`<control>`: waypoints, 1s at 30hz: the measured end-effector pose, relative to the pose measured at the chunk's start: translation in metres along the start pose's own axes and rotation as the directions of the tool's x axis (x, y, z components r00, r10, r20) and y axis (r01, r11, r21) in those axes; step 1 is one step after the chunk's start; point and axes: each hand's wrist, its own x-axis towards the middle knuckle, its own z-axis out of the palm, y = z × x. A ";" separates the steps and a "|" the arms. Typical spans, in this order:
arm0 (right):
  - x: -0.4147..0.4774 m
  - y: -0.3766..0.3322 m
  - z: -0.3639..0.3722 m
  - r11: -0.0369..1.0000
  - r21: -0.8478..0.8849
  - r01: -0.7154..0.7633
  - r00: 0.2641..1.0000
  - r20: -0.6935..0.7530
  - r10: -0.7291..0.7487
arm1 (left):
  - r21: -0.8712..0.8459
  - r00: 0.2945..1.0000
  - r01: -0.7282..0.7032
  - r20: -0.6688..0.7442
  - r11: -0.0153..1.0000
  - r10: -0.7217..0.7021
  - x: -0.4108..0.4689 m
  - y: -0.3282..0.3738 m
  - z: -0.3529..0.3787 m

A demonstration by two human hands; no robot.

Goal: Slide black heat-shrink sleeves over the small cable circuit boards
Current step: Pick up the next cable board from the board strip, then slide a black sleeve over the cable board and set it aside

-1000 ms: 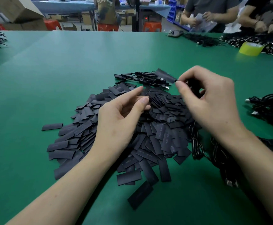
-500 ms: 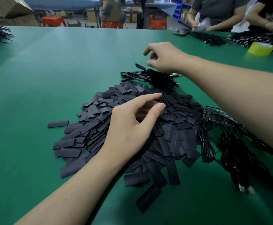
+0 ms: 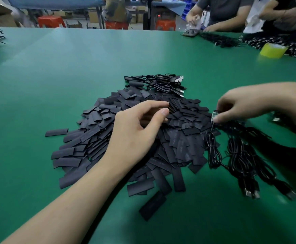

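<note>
- Here the right hand (image 3: 240,104) pinches a small green board (image 3: 215,115) between thumb and fingertips, just at the right edge of the sleeves (image 3: 94,138); its black cable (image 3: 212,138) hangs down to the desk (image 3: 55,76)
- the left hand (image 3: 140,131) is over the heap, thumb and forefinger curled toward each other; whether they hold anything I cannot tell
- the sleeves lie flat in a broad heap mid-desk; a few lie apart at its edges
- loose cables (image 3: 240,155) coil right of the heap; a smaller bundle (image 3: 161,83) lies just beyond it
- a yellow tape roll (image 3: 273,50) stands far right
</note>
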 end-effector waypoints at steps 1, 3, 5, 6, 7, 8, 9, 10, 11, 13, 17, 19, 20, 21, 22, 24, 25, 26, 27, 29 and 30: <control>-0.002 0.002 0.007 1.000 0.003 -0.007 1.000 -0.029 0.007 | 0.001 1.000 0.001 0.002 1.000 -0.001 0.000 0.000 0.000; -0.006 0.008 0.017 0.998 0.060 0.009 0.995 -0.104 -0.002 | 0.001 1.000 0.002 0.007 1.000 -0.002 -0.001 0.001 0.000; -0.014 0.014 0.018 0.972 0.222 0.082 0.986 -0.162 -0.046 | 0.010 1.000 -0.002 0.014 1.000 0.001 -0.002 0.002 0.000; -0.019 0.015 0.016 0.923 0.356 0.146 0.979 -0.185 -0.083 | 0.020 1.000 -0.006 0.020 1.000 0.006 -0.003 0.003 -0.001; -0.026 0.014 0.013 0.846 0.488 0.215 0.969 -0.211 -0.125 | 0.032 0.999 -0.016 0.029 0.999 0.015 -0.003 0.004 -0.002; -0.032 0.010 0.008 0.760 0.587 0.278 0.957 -0.237 -0.167 | 0.047 0.999 -0.031 0.039 0.998 0.029 -0.003 0.004 -0.002; -0.038 0.005 0.004 0.686 0.648 0.332 0.942 -0.260 -0.211 | 0.064 0.998 -0.049 0.052 0.997 0.046 -0.003 0.005 -0.002; -0.042 -0.003 0.000 0.632 0.678 0.376 0.926 -0.278 -0.254 | 0.077 0.996 -0.065 0.070 0.995 0.060 -0.004 0.006 -0.002; -0.044 -0.013 -0.002 0.596 0.688 0.414 0.910 -0.289 -0.298 | 0.081 0.993 -0.075 0.095 0.994 0.067 -0.004 0.007 -0.002; -0.042 -0.035 -0.002 0.572 0.674 0.467 0.878 -0.278 -0.390 | 0.054 0.986 -0.051 0.161 0.997 0.042 -0.004 0.009 -0.001; -0.031 -0.065 0.011 0.550 0.660 0.512 0.847 -0.278 -0.454 | -0.005 0.967 0.055 0.248 0.998 -0.052 -0.001 0.008 -0.003; -0.028 -0.065 0.019 0.523 0.682 0.511 0.852 -0.324 -0.410 | -0.114 0.959 0.145 0.261 0.983 -0.111 0.001 0.008 -0.005; -0.028 -0.064 0.022 0.506 0.695 0.510 0.854 -0.340 -0.394 | -0.152 0.955 0.174 0.267 0.973 -0.129 0.002 0.009 -0.006; -0.027 -0.063 0.026 0.486 0.707 0.513 0.852 -0.350 -0.389 | -0.167 0.952 0.189 0.272 0.968 -0.139 0.002 0.010 -0.006; -0.027 -0.063 0.029 0.461 0.718 0.521 0.846 -0.362 -0.391 | -0.169 0.949 0.194 0.281 0.966 -0.142 0.002 0.011 -0.006; -0.027 -0.064 0.033 0.413 0.727 0.548 0.826 -0.394 -0.402 | -0.174 0.943 0.206 0.299 0.963 -0.148 0.002 0.012 -0.006; -0.028 -0.065 0.034 0.398 0.726 0.561 0.817 -0.409 -0.407 | -0.185 0.939 0.217 0.306 0.958 -0.154 0.002 0.012 -0.006; -0.028 -0.067 0.035 0.386 0.724 0.571 0.810 -0.418 -0.412 | -0.200 0.937 0.228 0.313 0.953 -0.158 0.003 0.013 -0.007; -0.028 -0.067 0.035 0.374 0.725 0.578 0.803 -0.425 -0.417 | -0.215 0.935 0.235 0.318 0.948 -0.159 0.003 0.014 -0.008; -0.028 -0.068 0.035 0.349 0.730 0.588 0.792 -0.433 -0.430 | -0.253 0.930 0.246 0.334 0.935 -0.154 0.003 0.016 -0.010; -0.028 -0.069 0.035 0.335 0.733 0.591 0.787 -0.436 -0.436 | -0.277 0.926 0.252 0.347 0.927 -0.148 0.003 0.017 -0.011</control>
